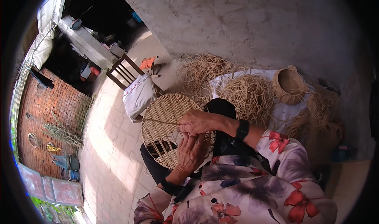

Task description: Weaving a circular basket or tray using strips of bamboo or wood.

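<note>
A round woven mat (169,107) of tan straw cord rests on my lap, tilted over my knees. Its far part is closely woven, while bare ribs with gaps show in the near middle. My right hand (195,122) is closed in a pinch on a cord (160,122), which stretches left across the weave. Just below it, my left hand (191,153) grips the mat at the open ribs, fingertips close to the right hand's. The thumb and part of the mat's right side are hidden behind the hands.
Heaps of loose straw cord (246,97) lie on a white cloth (282,115) along the wall, beside a woven basket (290,85). A wooden chair (128,72) with a white cushion (139,94) stands ahead left, near a small orange-seated stool (148,63).
</note>
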Demonstrator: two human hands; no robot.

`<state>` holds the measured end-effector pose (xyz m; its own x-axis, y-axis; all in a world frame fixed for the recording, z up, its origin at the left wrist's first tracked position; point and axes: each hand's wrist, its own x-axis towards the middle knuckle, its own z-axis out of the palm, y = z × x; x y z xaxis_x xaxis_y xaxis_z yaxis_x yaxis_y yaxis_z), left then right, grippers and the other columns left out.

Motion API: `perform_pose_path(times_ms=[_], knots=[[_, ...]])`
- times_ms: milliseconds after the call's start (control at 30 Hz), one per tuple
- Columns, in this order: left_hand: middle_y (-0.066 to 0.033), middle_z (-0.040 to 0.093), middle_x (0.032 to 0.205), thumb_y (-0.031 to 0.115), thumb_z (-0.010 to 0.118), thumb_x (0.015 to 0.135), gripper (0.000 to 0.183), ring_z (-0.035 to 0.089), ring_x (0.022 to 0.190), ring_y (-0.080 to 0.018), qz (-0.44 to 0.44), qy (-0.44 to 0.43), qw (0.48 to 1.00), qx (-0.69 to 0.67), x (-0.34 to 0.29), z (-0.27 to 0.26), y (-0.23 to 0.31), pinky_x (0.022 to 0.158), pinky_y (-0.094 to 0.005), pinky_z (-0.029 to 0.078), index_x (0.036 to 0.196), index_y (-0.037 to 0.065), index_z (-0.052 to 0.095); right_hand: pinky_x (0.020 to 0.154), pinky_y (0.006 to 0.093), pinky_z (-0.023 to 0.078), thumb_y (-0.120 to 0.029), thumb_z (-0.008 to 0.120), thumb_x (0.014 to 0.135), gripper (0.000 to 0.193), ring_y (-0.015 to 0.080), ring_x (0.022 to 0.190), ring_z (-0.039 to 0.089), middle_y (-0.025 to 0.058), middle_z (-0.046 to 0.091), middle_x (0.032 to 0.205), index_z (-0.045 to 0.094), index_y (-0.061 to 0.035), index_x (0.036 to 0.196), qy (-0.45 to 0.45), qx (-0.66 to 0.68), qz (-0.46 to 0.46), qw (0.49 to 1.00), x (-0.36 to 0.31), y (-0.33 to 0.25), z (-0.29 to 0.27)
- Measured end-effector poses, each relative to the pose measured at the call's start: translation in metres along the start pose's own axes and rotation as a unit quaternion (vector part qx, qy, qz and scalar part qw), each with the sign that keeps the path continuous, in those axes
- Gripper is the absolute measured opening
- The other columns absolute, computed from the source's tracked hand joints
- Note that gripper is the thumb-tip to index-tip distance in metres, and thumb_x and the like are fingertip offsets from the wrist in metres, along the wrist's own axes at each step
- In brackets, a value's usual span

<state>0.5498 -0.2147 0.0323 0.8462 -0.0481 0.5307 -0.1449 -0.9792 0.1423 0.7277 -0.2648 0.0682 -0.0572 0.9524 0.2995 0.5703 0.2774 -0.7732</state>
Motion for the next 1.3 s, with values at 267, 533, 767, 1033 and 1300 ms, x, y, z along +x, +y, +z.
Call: perform_pose_path(times_ms=[267, 533, 767, 1033, 1300], knots=[[-0.0115, 0.059, 0.105, 0.012, 0.067, 0.082, 0.039, 0.056, 0.089, -0.0292, -0.038, -0.042, 0.998, -0.006, 0.007, 0.004, 0.001, 0.076, -0.041, 0.042, 0.121, 0.005, 0.061, 0.053, 0.0345, 0.047, -0.024, 0.064, 0.093, 0.027, 0.0161, 0.057, 0.06, 0.0117, 0.062, 0.066, 0.065, 0.001, 0.084, 0.327, -0.014, 0.074, 0.942, -0.052, -0.021, -0.003], [-0.0122, 0.063, 0.087, 0.008, 0.067, 0.078, 0.013, 0.06, 0.08, -0.032, -0.074, -0.041, 0.996, -0.036, 0.028, 0.008, 0.003, 0.071, -0.0426, 0.047, 0.091, 0.005, 0.064, 0.067, 0.0435, 0.054, -0.017, 0.064, 0.089, 0.014, 0.0372, 0.075, 0.068, 0.0176, 0.069, 0.081, 0.068, -0.004, 0.088, 0.23, -0.033, 0.127, 0.964, -0.118, -0.006, 0.042], [-0.0125, 0.062, 0.083, 0.009, 0.067, 0.08, 0.006, 0.061, 0.076, -0.0326, -0.092, -0.014, 0.995, -0.042, 0.036, 0.009, 0.005, 0.067, -0.0435, 0.05, 0.081, 0.006, 0.062, 0.071, 0.0434, 0.055, -0.01, 0.062, 0.087, 0.02, 0.0371, 0.081, 0.068, 0.0188, 0.069, 0.087, 0.07, -0.0069, 0.105, 0.287, -0.039, 0.126, 0.949, -0.118, 0.008, 0.059], [-0.0127, 0.069, 0.079, 0.005, 0.066, 0.084, 0.006, 0.069, 0.069, -0.0291, -0.222, -0.054, 0.963, -0.146, 0.036, 0.013, 0.006, 0.062, -0.0349, 0.053, 0.089, 0.003, 0.064, 0.068, 0.0382, 0.054, -0.005, 0.062, 0.085, 0.027, 0.033, 0.078, 0.069, 0.0172, 0.07, 0.088, 0.069, -0.0058, 0.111, 0.266, 0.038, 0.202, 0.942, -0.115, 0.0, 0.054], [-0.0075, 0.072, 0.085, 0.005, 0.06, 0.084, 0.021, 0.069, 0.073, -0.0157, -0.347, -0.113, 0.866, -0.341, 0.035, 0.014, -0.013, 0.066, -0.029, 0.053, 0.104, 0.004, 0.064, 0.062, 0.0434, 0.054, -0.007, 0.063, 0.082, 0.019, 0.0344, 0.075, 0.067, 0.0115, 0.065, 0.089, 0.068, -0.009, 0.1, 0.291, -0.121, 0.144, 0.938, -0.11, 0.008, 0.063]])
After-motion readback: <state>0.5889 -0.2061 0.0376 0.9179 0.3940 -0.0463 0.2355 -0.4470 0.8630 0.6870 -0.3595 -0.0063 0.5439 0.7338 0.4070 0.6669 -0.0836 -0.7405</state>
